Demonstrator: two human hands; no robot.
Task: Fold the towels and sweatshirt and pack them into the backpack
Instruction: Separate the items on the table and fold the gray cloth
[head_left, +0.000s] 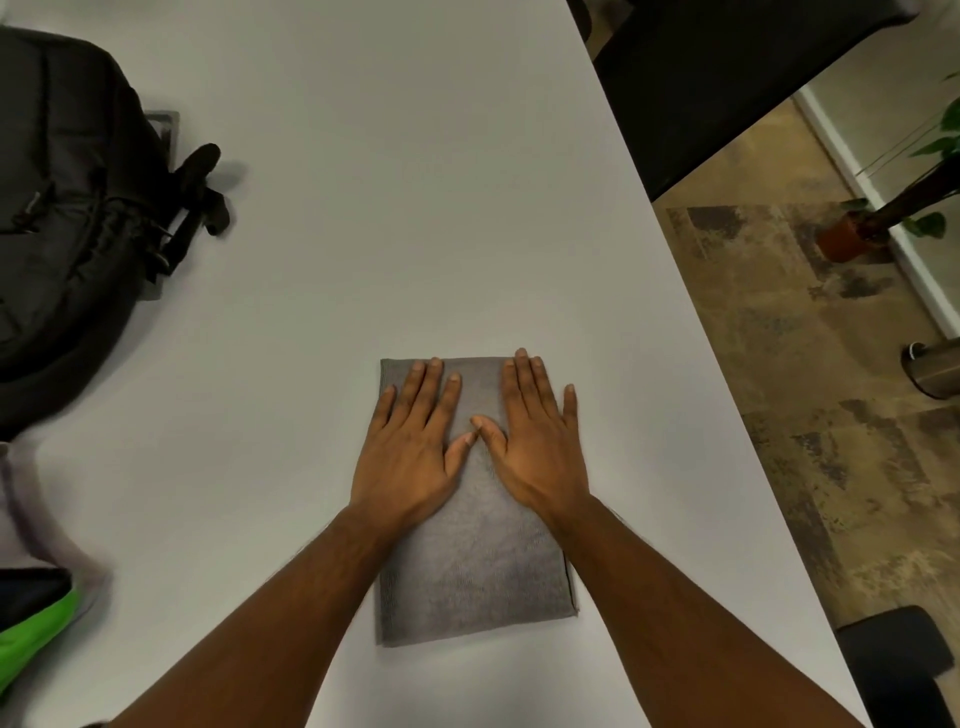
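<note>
nearest the camera, two bare forearms reach out over the plain white bench (363, 234). bit further out, flat on the bench in the middle of the view, sits a grey towel folded into a neat upright rectangle (475, 566), long side running away from the viewer.

both hands are flat on the far half of it. the left hand (410, 447) has its palm down with fingers straight and a little spread, fingertips almost at the towel's far edge, and its outer fingers are close to the towel's left edge. the right hand (540, 441) is the same deal, fingers straight, reaching the far right corner, with the little finger hanging just off the right edge. the two thumbs touch at the tips in the middle. so no real grip on anything, both hands are just spread out and pressing.

off at the near left edge there's a bright green and black bit of fabric (31, 618), blurred, can't tell what it is.

further back on the left, well apart from the towel, a black fabric backpack (62, 208) lies on the bench with its straps and zip pulls trailing toward the middle.

past the bench's right edge there's mottled brown carpet (779, 364), and a potted plant in a terracotta pot (844, 236) by the wall.
</note>
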